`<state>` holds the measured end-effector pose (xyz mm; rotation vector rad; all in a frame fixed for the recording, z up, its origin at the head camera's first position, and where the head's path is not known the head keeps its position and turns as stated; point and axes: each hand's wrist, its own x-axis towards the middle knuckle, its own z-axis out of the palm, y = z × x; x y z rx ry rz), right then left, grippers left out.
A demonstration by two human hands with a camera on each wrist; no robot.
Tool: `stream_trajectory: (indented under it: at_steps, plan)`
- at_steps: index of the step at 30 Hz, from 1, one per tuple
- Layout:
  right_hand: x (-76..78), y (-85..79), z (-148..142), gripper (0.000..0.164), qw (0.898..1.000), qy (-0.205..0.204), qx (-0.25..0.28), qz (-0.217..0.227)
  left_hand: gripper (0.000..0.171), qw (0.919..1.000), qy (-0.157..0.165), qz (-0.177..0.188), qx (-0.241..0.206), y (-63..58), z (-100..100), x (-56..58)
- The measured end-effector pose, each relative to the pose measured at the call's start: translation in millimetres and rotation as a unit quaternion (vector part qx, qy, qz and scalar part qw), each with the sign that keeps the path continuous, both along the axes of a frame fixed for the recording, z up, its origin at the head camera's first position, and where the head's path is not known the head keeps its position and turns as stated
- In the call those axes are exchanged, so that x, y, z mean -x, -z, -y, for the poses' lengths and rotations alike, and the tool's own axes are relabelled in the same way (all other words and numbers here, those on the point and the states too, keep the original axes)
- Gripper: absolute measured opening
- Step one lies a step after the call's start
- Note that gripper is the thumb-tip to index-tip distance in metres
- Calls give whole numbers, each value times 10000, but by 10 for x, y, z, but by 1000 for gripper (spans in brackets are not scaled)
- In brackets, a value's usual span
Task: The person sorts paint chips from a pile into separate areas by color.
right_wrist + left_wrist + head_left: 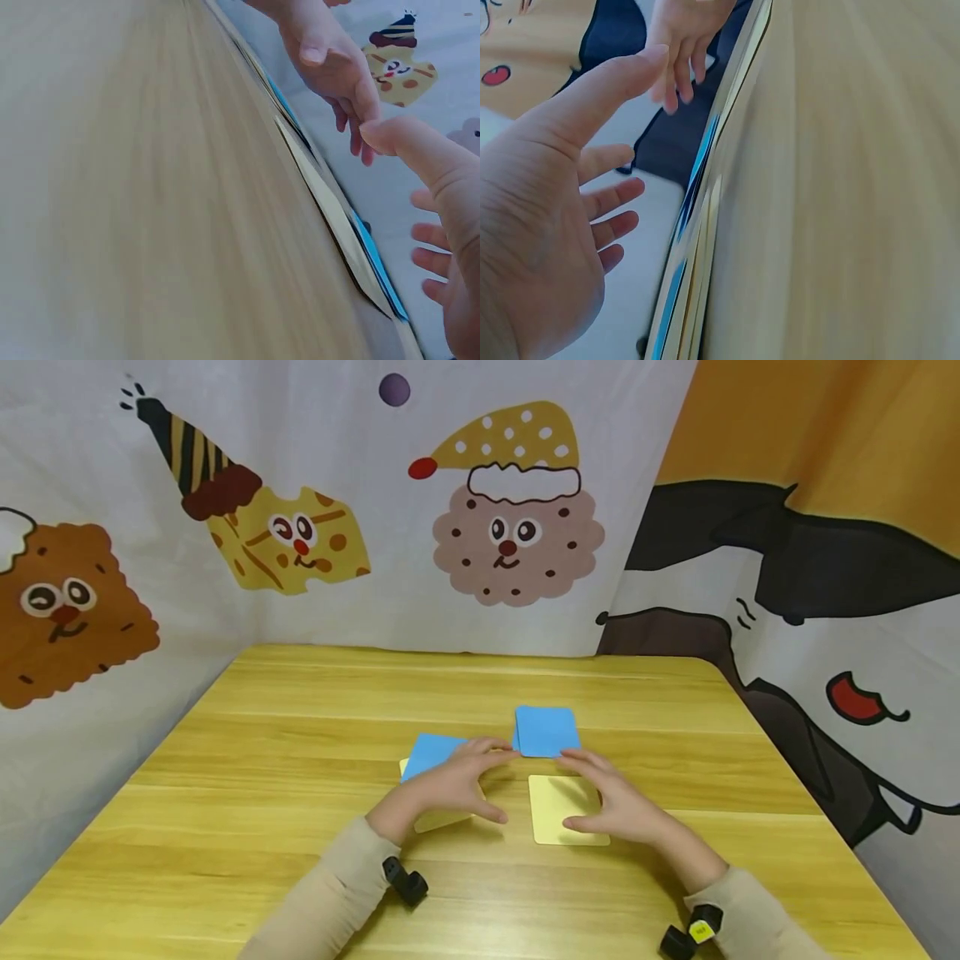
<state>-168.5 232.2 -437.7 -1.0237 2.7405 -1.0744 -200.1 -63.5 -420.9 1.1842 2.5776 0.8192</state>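
Both hands hover over square paper sheets on the table, palms facing each other. My left hand [457, 781] is over the left group, where a blue sheet [433, 754] overlaps yellow paper [442, 819]; the hand hides part of both. My right hand [618, 802] is above a yellow sheet [555, 814], its thumb overlapping that sheet in the head view. Just beyond the fingertips lie blue sheets [547, 732], one slightly askew under another. In the left wrist view the left fingers [615, 199] are spread with nothing between them. The right thumb [420, 154] is likewise extended, holding nothing.
The sheets lie on a wood-grain table [300, 718] with a rounded far corner. A cloth backdrop [315, 627] printed with cartoon figures hangs behind it and along both sides. Each sleeve carries a small black wrist camera, one [405, 882] on the left and one [692, 931] on the right.
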Motion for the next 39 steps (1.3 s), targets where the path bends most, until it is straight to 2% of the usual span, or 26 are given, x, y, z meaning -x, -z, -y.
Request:
stream_trajectory:
  at_steps: [8, 13, 17, 26, 32, 39]
  plan:
    - [63, 63, 304, 88, 9986, 160, -68, -495, 97, 9989, -381, -241, -107, 47, 427, 58]
    - [96, 63, 529, 88, 9984, 220, -252, -455, 97, 9963, -780, -303, -192, 67, 656, 85]
    - [117, 43, 719, 86, 9987, 293, -218, -351, 98, 9948, -975, -176, -223, 79, 799, 120]
    - [214, 37, 1060, 90, 9967, 529, -603, -97, 97, 9944, -1035, 109, -178, 104, 983, 166]
    - [293, 54, 1202, 91, 9957, 442, -808, 45, 97, 9940, -1063, 255, -85, 158, 1061, 197]
    - [388, 96, 1317, 89, 9945, 307, -1005, 22, 98, 9917, -1141, 594, -72, 217, 1096, 221]
